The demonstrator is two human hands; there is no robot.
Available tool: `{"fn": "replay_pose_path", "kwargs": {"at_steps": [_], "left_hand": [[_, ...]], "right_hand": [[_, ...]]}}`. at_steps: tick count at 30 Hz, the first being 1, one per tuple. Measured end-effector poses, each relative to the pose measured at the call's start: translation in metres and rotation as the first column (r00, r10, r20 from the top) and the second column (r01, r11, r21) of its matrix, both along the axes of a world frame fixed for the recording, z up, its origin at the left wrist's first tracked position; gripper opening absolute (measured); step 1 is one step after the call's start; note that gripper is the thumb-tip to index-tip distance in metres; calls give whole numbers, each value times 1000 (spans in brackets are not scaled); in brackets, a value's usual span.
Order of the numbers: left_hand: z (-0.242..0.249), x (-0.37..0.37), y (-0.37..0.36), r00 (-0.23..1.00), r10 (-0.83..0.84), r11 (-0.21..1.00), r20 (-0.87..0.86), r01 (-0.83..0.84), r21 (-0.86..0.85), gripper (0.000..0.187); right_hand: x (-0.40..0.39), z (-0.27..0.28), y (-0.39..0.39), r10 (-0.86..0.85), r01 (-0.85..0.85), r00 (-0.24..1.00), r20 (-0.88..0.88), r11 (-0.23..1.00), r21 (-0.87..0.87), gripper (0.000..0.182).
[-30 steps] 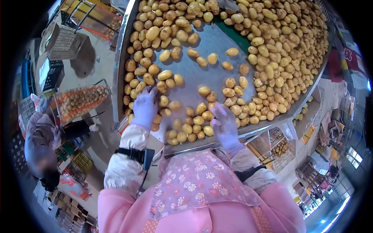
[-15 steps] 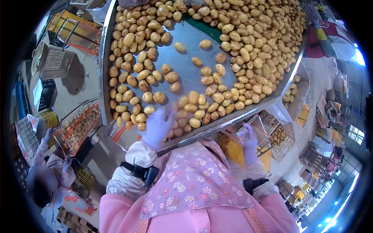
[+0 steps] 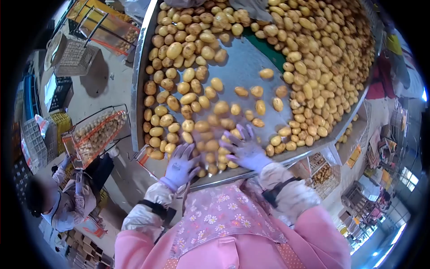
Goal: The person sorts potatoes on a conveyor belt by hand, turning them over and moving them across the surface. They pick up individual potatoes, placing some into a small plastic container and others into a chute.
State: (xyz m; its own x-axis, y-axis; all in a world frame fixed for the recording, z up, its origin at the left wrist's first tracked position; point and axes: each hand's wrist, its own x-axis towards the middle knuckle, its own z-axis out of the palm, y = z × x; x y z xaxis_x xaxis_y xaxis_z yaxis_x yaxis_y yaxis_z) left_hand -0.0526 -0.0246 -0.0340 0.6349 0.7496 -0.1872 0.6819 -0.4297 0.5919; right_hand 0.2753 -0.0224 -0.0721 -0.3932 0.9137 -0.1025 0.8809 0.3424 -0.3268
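Small yellow-brown potatoes (image 3: 329, 76) cover much of a metal sorting table (image 3: 233, 65) in front of me. My left hand (image 3: 180, 166), in a lilac glove, is at the near rim with its fingers spread beside the potatoes. To its right, my right hand (image 3: 246, 150), gloved alike, reaches over the near rim, fingers apart at the edge of a small cluster. Between both hands the potatoes (image 3: 210, 145) look smeared by motion. Neither hand grips a potato.
A filled mesh bag (image 3: 98, 139) hangs in a frame at the left, close to another person (image 3: 67, 197). A pale plastic crate (image 3: 76, 56) stands on the floor behind. Below the table's right side is a crate with potatoes (image 3: 322, 172). Grey cloth (image 3: 253, 9) lies at the far side.
My right hand has come from beyond the near rim onto the table's potatoes. My left hand has opened out nearer the rim. Potatoes in the middle have shifted, and the camera view has moved.
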Motion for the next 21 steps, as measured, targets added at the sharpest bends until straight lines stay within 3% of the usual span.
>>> {"fn": "replay_pose_path", "kwargs": {"at_steps": [1, 2, 3, 4, 5, 6, 7, 8, 9, 10, 11, 12, 14, 16, 18, 20, 21], "left_hand": [[1, -12, 6, 998, -65, 998, -11, 64, -25, 41], [0, -21, 20, 999, -51, 998, -6, 51, -25, 41], [0, -27, 37, 999, 11, 997, 51, -15, 78, 36], [3, -30, 53, 992, 62, 983, 112, -80, 166, 31], [16, -25, 89, 983, 136, 976, 122, -155, 155, 29], [19, -17, 135, 969, 210, 962, 129, -229, 148, 27], [2, -11, 172, 938, 257, 852, 233, -333, 403, 28], [4, -5, 214, 929, 292, 811, 227, -366, 456, 32], [-8, 0, 251, 872, 370, 787, 322, -478, 390, 32], [-11, 8, 284, 836, 441, 767, 327, -540, 346, 34], [-32, 11, 317, 788, 472, 746, 395, -596, 296, 36], [-48, 15, 332, 748, 532, 745, 396, -636, 201, 36], [-34, 43, 324, 771, 623, 695, 136, -624, 358, 34], [-45, 51, 291, 887, 457, 826, 67, -450, 340, 38], [-26, 66, 223, 943, 324, 936, 76, -331, 121, 45], [-13, 89, 151, 914, 362, 878, 184, -401, 262, 53], [-6, 98, 117, 945, 313, 923, 91, -325, 205, 57]], "right_hand": [[18, -2, 7, 354, -354, 932, -82, 935, 17, 64], [29, -5, 32, 249, -217, 964, 96, 940, -261, 64], [36, 16, 83, 97, -18, 974, 206, 933, -358, 64], [41, 28, 131, -20, -25, 943, 333, 991, 132, 67], [49, 18, 181, -117, 74, 984, 136, 955, 287, 66], [44, 26, 239, -72, 105, 993, -98, 913, 394, 63], [28, 35, 295, 5, 57, 988, -152, 913, 403, 62], [17, 9, 347, 124, -48, 981, -148, 900, 434, 60], [-25, 29, 368, 12, 113, 922, -386, 947, 301, 57], [-56, 36, 386, 17, 96, 922, -388, 958, 272, 47], [-86, 32, 385, -86, 124, 989, -123, 928, 353, 50], [-111, 22, 373, -224, 182, 974, 38, 870, 459, 52], [-112, 30, 340, -51, 39, 998, 28, 937, 347, 55], [-71, 6, 283, 187, -184, 982, 16, 940, 288, 54], [-22, 30, 225, 197, -198, 980, 23, 970, 142, 57], [30, 36, 172, -41, 37, 998, 57, 998, 58, 63], [45, 26, 142, -190, 176, 973, 128, 978, 114, 66]]}}
